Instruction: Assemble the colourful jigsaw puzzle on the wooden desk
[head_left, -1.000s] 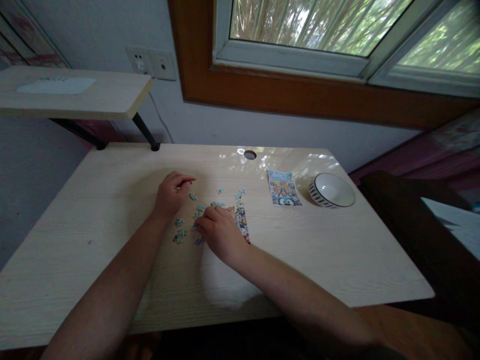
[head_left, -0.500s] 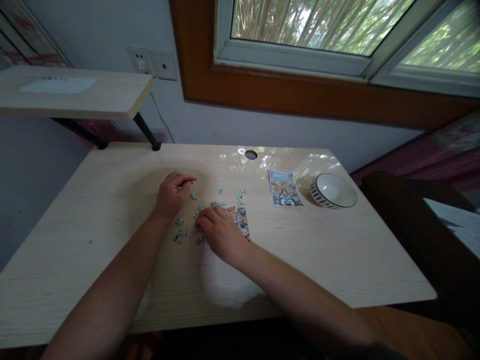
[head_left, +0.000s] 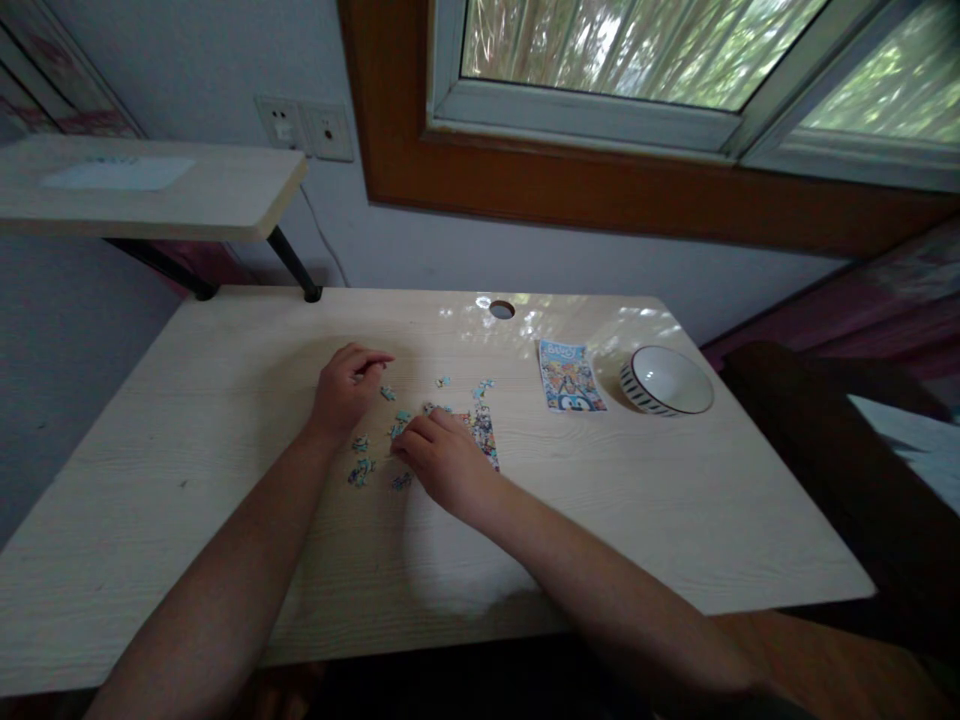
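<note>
My right hand [head_left: 444, 460] is over the partly joined jigsaw puzzle [head_left: 484, 432] and covers much of it. Its fingers are bent together, tips down by the loose pieces; whatever is between them is hidden. To the left, my left hand [head_left: 346, 388] hovers or rests on the desk, fingers stretched to the right and thumb a little apart, with nothing visible in it. Just below its fingertips lies a puzzle piece [head_left: 387, 393]. More loose pieces [head_left: 361, 471] are scattered between and below the hands, and a few pieces [head_left: 484, 387] lie beyond the joined part.
A picture card [head_left: 571, 378] with the puzzle's print lies to the right, beside a striped white bowl [head_left: 670, 381]. A raised shelf [head_left: 150, 200] on black legs stands at the back left. The desk [head_left: 637, 520] has a round cable hole [head_left: 502, 310] near the wall.
My right hand has shifted very slightly, fingertips a touch to the right, showing more of the loose pieces beside it. My left hand keeps its place.
</note>
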